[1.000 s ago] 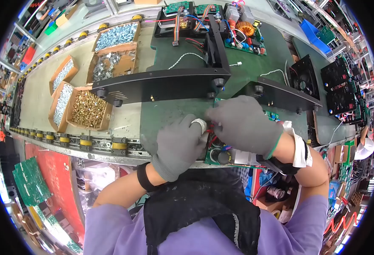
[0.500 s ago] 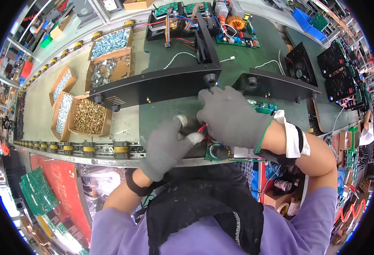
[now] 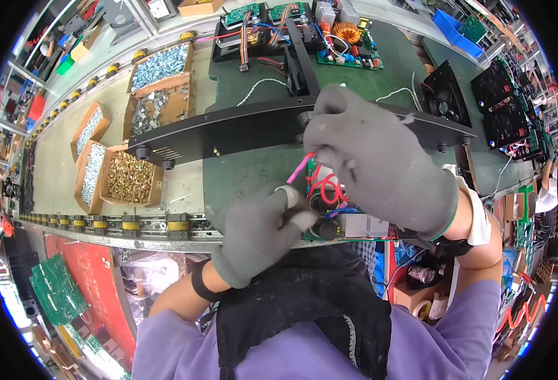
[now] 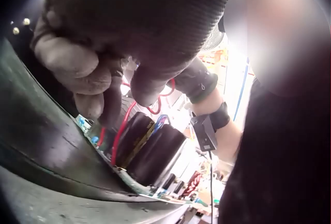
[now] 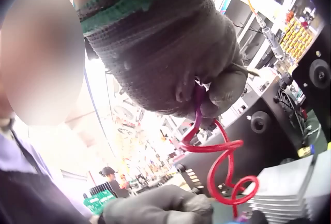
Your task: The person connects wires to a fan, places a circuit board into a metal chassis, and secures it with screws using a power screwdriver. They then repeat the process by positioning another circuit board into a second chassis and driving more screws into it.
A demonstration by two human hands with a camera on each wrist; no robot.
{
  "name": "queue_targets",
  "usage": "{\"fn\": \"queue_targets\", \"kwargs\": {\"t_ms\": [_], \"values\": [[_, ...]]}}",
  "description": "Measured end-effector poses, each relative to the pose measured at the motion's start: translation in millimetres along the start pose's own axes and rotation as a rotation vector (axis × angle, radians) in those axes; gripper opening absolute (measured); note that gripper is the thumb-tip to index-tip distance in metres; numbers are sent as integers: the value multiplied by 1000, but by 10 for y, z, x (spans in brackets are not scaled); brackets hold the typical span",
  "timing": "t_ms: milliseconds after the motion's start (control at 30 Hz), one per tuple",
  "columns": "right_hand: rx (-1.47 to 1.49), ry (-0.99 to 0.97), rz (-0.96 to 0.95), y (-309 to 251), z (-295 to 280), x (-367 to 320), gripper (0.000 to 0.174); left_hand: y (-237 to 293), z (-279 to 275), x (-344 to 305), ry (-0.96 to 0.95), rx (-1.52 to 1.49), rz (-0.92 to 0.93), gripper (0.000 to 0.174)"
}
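Both hands wear grey knitted gloves. My right hand (image 3: 380,161) is raised over a green circuit board (image 3: 309,235) and pinches a red wire (image 5: 227,169), which loops below the fingers. A pink length of wire (image 3: 300,170) slants from that grip toward my left hand (image 3: 253,228). White covers the left thumb and forefinger tips, which stand apart, with the pink end right at the forefinger (image 3: 290,195). Dark cylindrical capacitors (image 4: 158,154) stand on the board beneath the left hand, with red wire rising beside them.
A long black metal panel (image 3: 228,130) with rubber feet stands behind the hands. Cardboard boxes of brass parts (image 3: 129,177) and silvery screws (image 3: 160,66) lie left. Another circuit board with a copper coil (image 3: 347,31) sits behind, and black fan units (image 3: 506,117) stand right.
My right hand has risen away from the left, drawing the red and pink wire into sight. Earlier both hands were close together over the board; the left has shifted only slightly.
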State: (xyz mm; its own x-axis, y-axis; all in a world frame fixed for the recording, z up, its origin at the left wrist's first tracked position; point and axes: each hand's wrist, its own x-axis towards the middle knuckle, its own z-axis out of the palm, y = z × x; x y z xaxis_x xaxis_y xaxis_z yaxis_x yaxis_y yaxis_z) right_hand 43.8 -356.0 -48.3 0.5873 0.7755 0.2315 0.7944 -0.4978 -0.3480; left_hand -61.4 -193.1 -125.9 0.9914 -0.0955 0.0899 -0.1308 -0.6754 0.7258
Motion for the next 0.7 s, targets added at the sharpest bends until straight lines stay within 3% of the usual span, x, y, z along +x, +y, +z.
{"fn": "queue_targets", "kwargs": {"t_ms": [67,133,200,367,467,533,633,700], "values": [[99,98,0,103,26,-17,10,91,63,90,54,-113,72,21],[202,184,-4,181,117,-41,11,94,186,162,89,-37,278,24],[367,239,67,229,200,-69,12,101,305,204,86,5,261,28],[333,250,91,333,232,-88,12,123,314,267,56,32,272,24],[304,225,145,478,268,-75,12,71,199,321,0,16,349,22],[305,200,179,575,311,-52,11,-3,127,342,-153,-51,482,30],[259,184,177,642,338,-33,11,-29,88,276,-202,-180,373,32],[253,176,183,601,305,-39,11,-101,92,188,-191,-75,293,29]]}}
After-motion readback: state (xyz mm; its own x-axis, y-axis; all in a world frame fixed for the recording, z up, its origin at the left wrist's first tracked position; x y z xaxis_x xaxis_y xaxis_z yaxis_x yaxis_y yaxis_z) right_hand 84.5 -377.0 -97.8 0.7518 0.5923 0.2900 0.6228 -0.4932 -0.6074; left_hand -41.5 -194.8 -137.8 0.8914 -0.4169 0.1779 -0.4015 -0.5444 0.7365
